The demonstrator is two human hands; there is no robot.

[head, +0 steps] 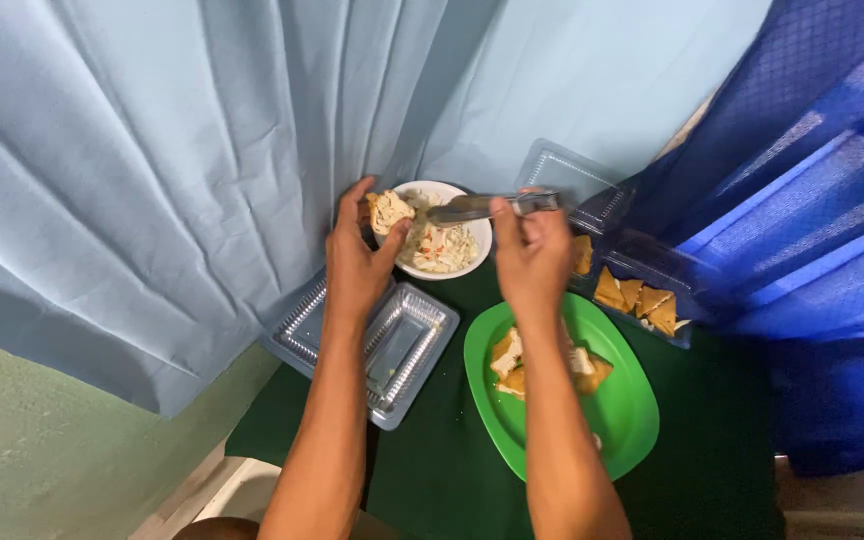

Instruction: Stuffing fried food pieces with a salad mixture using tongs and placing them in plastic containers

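Spreading filling on a bread piece over the bowl

The left hand (357,265) is pinching a small bread piece (389,210) between thumb and fingers, holding it just above the nine o'clock rim of the white bowl (477,245), which is holding pale shredded filling. The right hand (532,255) is closing its fingers around the handle of a knife (482,207). The knife's long axis is lying nearly level, running three o'clock to nine o'clock, with the blade tip pointing toward nine o'clock at the bread. Doing this well, I'd judge, means keeping the bread over the bowl so that crumbs drop back in, and drawing the blade flat and lightly. A green plate (632,410) with filled pieces is sitting at six o'clock of the bowl; an empty clear tray (412,350) is lying at seven o'clock.
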